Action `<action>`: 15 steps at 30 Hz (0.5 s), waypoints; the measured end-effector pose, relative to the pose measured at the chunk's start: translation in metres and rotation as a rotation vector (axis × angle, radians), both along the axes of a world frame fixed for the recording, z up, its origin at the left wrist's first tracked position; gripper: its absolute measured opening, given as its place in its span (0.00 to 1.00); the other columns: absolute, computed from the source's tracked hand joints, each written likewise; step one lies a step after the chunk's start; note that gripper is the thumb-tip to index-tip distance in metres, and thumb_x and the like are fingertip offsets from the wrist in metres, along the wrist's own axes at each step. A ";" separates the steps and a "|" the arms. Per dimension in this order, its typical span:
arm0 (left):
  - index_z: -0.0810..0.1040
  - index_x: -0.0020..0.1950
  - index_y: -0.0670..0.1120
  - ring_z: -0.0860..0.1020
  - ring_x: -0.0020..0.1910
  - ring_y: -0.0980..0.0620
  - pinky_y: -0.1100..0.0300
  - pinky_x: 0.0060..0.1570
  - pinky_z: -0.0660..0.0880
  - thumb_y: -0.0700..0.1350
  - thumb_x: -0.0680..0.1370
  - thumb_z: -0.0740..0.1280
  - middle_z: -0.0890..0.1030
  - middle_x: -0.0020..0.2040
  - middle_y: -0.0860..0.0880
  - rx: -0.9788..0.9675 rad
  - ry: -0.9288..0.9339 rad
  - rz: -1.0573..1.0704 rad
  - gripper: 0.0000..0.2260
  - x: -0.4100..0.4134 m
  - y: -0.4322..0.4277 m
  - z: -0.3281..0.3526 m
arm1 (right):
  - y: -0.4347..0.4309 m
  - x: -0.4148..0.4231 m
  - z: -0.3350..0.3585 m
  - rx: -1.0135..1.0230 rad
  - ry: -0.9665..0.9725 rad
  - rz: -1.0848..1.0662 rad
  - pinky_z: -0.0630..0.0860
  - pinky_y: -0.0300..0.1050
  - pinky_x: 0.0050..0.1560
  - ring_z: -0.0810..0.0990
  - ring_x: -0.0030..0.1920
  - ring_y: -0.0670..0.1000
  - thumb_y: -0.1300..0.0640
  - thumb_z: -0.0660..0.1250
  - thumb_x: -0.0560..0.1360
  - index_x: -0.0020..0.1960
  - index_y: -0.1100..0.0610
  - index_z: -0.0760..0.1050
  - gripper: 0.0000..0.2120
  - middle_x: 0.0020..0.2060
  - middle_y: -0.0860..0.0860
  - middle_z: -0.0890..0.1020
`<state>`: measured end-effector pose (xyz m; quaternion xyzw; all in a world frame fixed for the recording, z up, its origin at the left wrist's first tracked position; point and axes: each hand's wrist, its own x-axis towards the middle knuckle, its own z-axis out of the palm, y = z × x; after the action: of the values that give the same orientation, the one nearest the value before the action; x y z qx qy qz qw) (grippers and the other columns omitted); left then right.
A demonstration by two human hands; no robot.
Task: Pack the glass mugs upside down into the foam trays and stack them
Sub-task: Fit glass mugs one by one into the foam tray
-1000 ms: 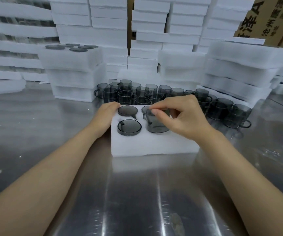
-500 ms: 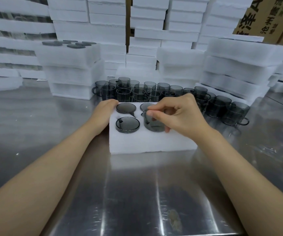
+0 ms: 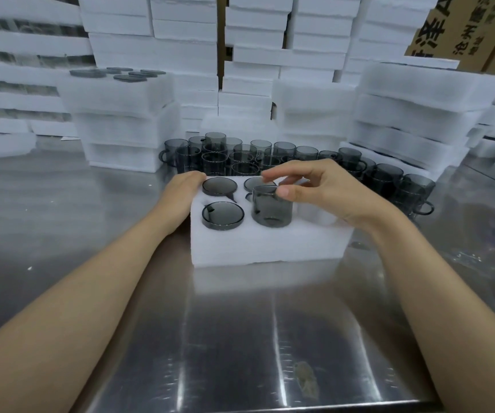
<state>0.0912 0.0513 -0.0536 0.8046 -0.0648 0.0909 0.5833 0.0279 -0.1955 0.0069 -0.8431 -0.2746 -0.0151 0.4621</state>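
Note:
A white foam tray (image 3: 270, 245) lies on the steel table in front of me. Three smoky-grey glass mugs sit upside down and flush in it: back left (image 3: 219, 186), front left (image 3: 223, 214) and back middle (image 3: 256, 183). A fourth upside-down mug (image 3: 271, 208) stands only partly sunk in the front middle hole. My right hand (image 3: 323, 189) hovers over that mug with the fingers spread and lifted; only the thumb touches its rim. My left hand (image 3: 185, 189) rests against the tray's left edge. The tray's right-hand holes are hidden by my right hand.
Several loose upright mugs (image 3: 240, 156) crowd just behind the tray and run off to the right (image 3: 389, 180). A stack of filled trays (image 3: 118, 114) stands at the back left, foam stacks (image 3: 413, 114) at the back right, cardboard boxes (image 3: 463, 25) behind.
My right hand has opened: the fingers that pinched the front middle mug have lifted off it. The mug stays in its hole. My left hand has not moved.

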 end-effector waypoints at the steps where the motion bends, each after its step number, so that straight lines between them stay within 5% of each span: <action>1: 0.71 0.40 0.42 0.66 0.38 0.53 0.56 0.40 0.62 0.45 0.78 0.58 0.70 0.38 0.45 0.003 0.001 0.003 0.10 0.000 0.000 0.000 | -0.001 0.000 0.001 -0.003 0.017 0.013 0.73 0.34 0.53 0.79 0.49 0.40 0.50 0.71 0.69 0.56 0.48 0.81 0.15 0.50 0.40 0.84; 6: 0.72 0.40 0.44 0.66 0.34 0.54 0.56 0.36 0.62 0.46 0.78 0.58 0.71 0.37 0.47 0.016 0.008 0.013 0.10 0.000 -0.001 0.000 | -0.004 0.001 0.001 -0.201 0.137 0.086 0.70 0.26 0.49 0.77 0.46 0.32 0.57 0.74 0.70 0.61 0.41 0.77 0.22 0.54 0.33 0.81; 10: 0.71 0.39 0.43 0.66 0.37 0.52 0.56 0.38 0.62 0.44 0.79 0.58 0.71 0.36 0.47 0.008 -0.007 -0.001 0.10 -0.002 0.000 0.002 | 0.000 -0.002 0.003 -0.239 0.125 0.071 0.66 0.21 0.43 0.75 0.41 0.29 0.50 0.74 0.67 0.59 0.39 0.75 0.22 0.52 0.30 0.79; 13: 0.73 0.41 0.38 0.67 0.38 0.52 0.55 0.41 0.63 0.45 0.79 0.57 0.72 0.38 0.45 0.006 0.004 -0.012 0.13 -0.003 0.000 0.002 | 0.002 -0.002 -0.001 -0.460 0.026 0.043 0.59 0.33 0.63 0.66 0.62 0.39 0.38 0.67 0.65 0.64 0.43 0.75 0.28 0.63 0.36 0.68; 15: 0.72 0.41 0.34 0.66 0.38 0.52 0.55 0.41 0.62 0.45 0.79 0.57 0.71 0.39 0.44 0.017 0.001 -0.010 0.14 -0.003 0.000 0.002 | 0.002 -0.002 -0.002 -0.528 0.017 0.016 0.54 0.42 0.69 0.60 0.67 0.45 0.34 0.65 0.63 0.65 0.43 0.75 0.32 0.66 0.36 0.64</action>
<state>0.0878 0.0512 -0.0515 0.8091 -0.0693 0.0869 0.5770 0.0256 -0.1936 0.0053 -0.9324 -0.2718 0.0677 0.2284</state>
